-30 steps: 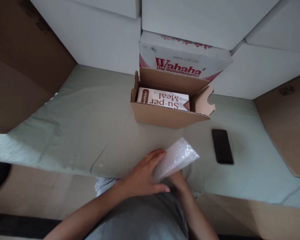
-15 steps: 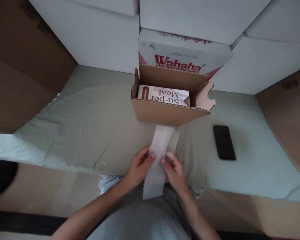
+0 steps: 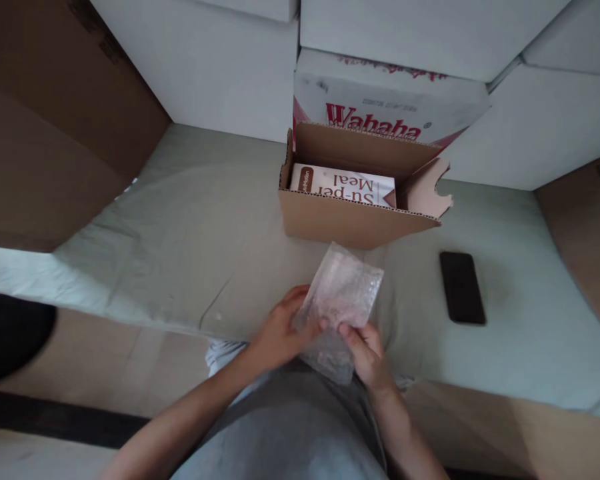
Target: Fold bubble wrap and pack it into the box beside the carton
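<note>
The bubble wrap [image 3: 351, 287], pinched in the fingers of the right hand [image 3: 371, 357], probably wants light, even pressure; whether the blurred left hand [image 3: 280, 337] grips it, I cannot tell. At its twelve o'clock stands an open carton [image 3: 330, 219]; at three, a phone [image 3: 463, 288].

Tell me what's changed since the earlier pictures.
The bubble wrap, a narrow strip half a second ago, has been turned or spread to show a broader face. The right hand holds it; the left hand is at its edge, too blurred to tell whether it let go. The open cardboard box, the white carton inside it and the black phone stayed put.
</note>
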The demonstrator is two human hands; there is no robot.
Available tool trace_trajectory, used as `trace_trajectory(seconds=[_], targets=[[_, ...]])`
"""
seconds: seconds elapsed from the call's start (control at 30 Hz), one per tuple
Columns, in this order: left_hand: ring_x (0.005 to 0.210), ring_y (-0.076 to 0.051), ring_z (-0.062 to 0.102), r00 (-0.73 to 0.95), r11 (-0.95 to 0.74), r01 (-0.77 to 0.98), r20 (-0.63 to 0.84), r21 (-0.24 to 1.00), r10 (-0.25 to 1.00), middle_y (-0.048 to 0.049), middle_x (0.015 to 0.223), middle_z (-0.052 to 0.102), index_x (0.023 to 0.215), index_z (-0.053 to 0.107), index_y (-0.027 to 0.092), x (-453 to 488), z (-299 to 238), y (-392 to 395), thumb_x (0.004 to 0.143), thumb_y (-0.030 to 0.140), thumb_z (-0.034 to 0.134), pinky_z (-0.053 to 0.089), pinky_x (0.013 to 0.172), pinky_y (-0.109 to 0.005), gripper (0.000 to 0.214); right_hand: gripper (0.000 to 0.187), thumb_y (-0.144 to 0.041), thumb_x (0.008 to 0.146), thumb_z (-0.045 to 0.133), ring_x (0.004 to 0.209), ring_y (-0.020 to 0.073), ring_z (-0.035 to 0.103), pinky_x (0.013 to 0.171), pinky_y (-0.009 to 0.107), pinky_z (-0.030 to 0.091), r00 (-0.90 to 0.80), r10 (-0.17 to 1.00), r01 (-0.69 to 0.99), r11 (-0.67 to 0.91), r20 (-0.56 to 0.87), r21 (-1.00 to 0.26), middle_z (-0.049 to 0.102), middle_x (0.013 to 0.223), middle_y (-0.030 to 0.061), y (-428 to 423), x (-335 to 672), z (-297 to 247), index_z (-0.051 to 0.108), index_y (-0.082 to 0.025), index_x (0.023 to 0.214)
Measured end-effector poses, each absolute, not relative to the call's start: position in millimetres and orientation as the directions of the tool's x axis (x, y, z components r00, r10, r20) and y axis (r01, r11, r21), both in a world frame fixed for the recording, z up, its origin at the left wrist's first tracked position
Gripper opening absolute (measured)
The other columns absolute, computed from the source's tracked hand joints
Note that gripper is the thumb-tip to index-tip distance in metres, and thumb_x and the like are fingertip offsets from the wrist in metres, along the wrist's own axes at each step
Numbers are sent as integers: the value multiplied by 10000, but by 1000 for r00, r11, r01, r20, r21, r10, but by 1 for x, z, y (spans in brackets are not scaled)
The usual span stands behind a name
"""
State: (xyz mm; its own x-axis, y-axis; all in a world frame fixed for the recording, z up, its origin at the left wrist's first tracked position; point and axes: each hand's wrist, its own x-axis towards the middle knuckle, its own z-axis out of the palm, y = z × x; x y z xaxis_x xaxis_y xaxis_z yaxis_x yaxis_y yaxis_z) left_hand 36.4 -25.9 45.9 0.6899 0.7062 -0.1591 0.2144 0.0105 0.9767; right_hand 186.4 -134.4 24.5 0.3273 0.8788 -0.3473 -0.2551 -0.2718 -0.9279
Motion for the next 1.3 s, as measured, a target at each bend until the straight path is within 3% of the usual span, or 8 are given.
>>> trace_trajectory(seconds=[0.13, 0.23, 0.43, 0.57, 0.67, 0.83, 1.1, 1.3], targets=[[732, -144, 579, 456, 93, 258, -206, 962, 866, -30, 801, 596, 861, 635, 155, 24, 24, -13, 866, 354, 485, 475, 658, -253, 249, 294, -470, 778, 612, 699, 166, 628, 639, 281, 509, 584, 766, -70, -284, -270, -956, 679, 764, 27, -129, 205, 13, 648, -205, 899], [684, -140, 573, 329, 6, 391, -145, 921, 933, -24, 793, 598, 1116, 537, 140, 16, 3, -4, 860, 306, 488, 483, 628, -264, 310, 450, -406, 755, 648, 698, 168, 615, 646, 307, 515, 696, 711, 177, -307, -101, -935, 655, 810, 45, -126, 216, -2, 538, -197, 1138], [1316, -353, 331, 475, -577, 672, 328, 464, 816, -236, 1376, 371, 1430, 203, 115, 15, -19, -11, 845, 144, 485, 361, 1008, -546, 650, 654, -334, 810, 574, 1142, 318, 500, 908, 518, 448, 595, 787, 718, -428, 163, -549, 504, 1225, 221, -124, 218, -11, 330, -121, 1378], [1434, -303, 60, 784, -819, 521, 245, 239, 570, -142, 1511, 256, 1445, 228, 169, 21, -16, -19, 882, 61, 366, 242, 1111, -521, 590, 591, -244, 860, 479, 1367, 319, 249, 1051, 546, 318, 375, 889, 886, -261, 262, -383, 303, 1447, 214, -123, 201, -6, 288, -130, 1408], [1433, -258, 113, 914, -895, 368, 77, 253, 398, -131, 1510, 279, 1428, 277, 102, 27, -15, -22, 941, 223, 358, 233, 1137, -436, 509, 595, -202, 895, 384, 1393, 267, 233, 1092, 522, 276, 130, 981, 931, -71, 143, -358, 334, 1470, 159, -124, 177, -11, 194, -153, 1457], [1431, -280, 112, 905, -872, 408, 3, 272, 425, -153, 1530, 203, 1450, 215, 78, 17, -21, -22, 912, 521, 375, 210, 1139, -434, 715, 657, -344, 921, 391, 1406, 267, 215, 1116, 524, 218, 29, 1000, 952, -29, -6, -306, 284, 1507, 138, -142, 177, -21, 116, -140, 1483], [1423, -306, 139, 871, -837, 440, 74, 325, 486, -175, 1509, 257, 1401, 335, 107, 38, -3, -1, 934, 340, 399, 199, 1132, -499, 526, 604, -337, 938, 366, 1416, 263, 187, 1120, 522, 224, 112, 993, 935, -89, 47, -344, 245, 1525, 119, -122, 213, -2, 150, -187, 1482], [1419, -330, 135, 878, -831, 435, 43, 346, 477, -221, 1510, 214, 1424, 255, 49, 49, -22, 35, 884, 504, 454, 198, 1130, -510, 734, 655, -422, 916, 409, 1420, 276, 160, 1123, 539, 187, 98, 995, 946, -83, 35, -312, 233, 1524, 149, -86, 221, -12, 200, -136, 1467]])
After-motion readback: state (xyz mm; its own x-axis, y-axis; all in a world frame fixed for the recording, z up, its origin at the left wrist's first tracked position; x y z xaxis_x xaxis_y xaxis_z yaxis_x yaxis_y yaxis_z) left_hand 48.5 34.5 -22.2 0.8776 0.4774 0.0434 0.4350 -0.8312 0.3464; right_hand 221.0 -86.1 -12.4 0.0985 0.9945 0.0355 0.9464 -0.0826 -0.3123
